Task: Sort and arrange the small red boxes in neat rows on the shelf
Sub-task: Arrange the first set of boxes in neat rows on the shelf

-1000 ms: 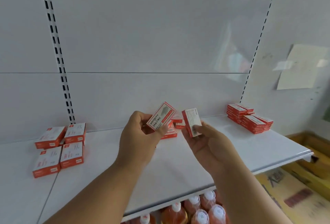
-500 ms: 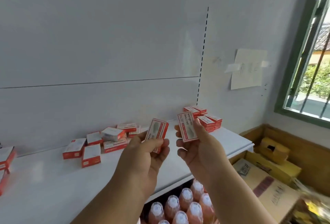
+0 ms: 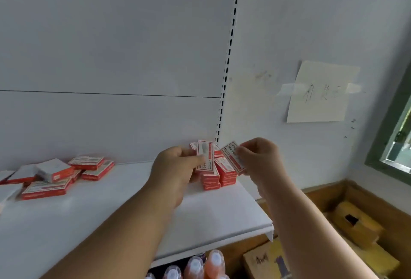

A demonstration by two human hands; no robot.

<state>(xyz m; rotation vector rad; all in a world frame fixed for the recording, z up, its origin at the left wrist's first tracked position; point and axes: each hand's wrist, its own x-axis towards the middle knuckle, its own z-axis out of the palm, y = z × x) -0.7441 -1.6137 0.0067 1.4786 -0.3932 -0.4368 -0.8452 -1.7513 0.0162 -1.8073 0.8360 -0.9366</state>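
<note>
My left hand [image 3: 176,168] pinches a small red and white box [image 3: 205,156] upright, its face toward me. My right hand [image 3: 260,158] holds a second small red box [image 3: 232,157], tilted, just right of the first. Both boxes hover over a neat stack of red boxes [image 3: 216,178] at the right end of the white shelf [image 3: 124,212], close to the back wall. A loose, untidy heap of red boxes [image 3: 66,174] lies on the shelf at the left.
Bottles with white caps [image 3: 195,266] stand on the level below the shelf. Cardboard boxes [image 3: 360,229] lie on the floor at the right. A taped paper note [image 3: 320,91] hangs on the wall, and a green window frame [image 3: 393,145] is at the far right.
My view has swung right and both hands have carried their boxes out to the stack at the shelf's right end. The heap of loose boxes now lies at my left.
</note>
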